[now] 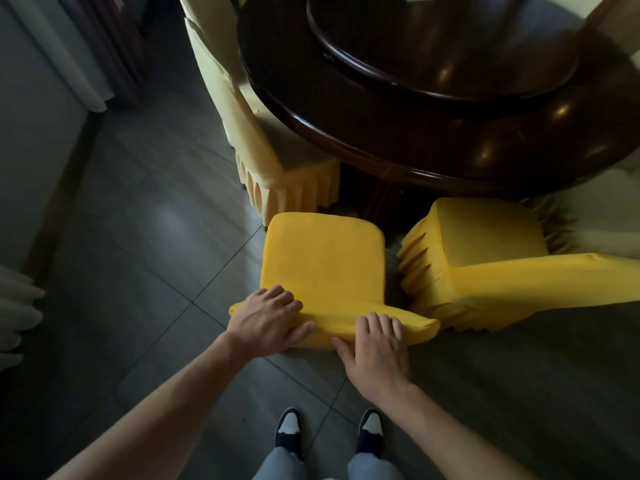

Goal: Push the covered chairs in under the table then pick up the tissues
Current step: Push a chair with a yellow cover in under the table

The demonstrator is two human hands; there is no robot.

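A chair in a bright yellow cover (322,258) stands in front of me, its seat facing the dark round wooden table (398,140). My left hand (268,318) grips the left part of the chair's back top, fingers curled over it and thumb underneath. My right hand (375,344) grips the same top edge further right. The seat's front edge sits just short of the table rim. A second yellow covered chair (485,258) stands to the right, partly under the table. No tissues are visible.
A pale yellow covered chair (263,133) stands at the table's left side, pushed in. A raised round turntable (450,46) sits on the table. Grey tiled floor (138,237) spreads to the left, with a wall and curtain beyond. My feet (329,431) are right behind the chair.
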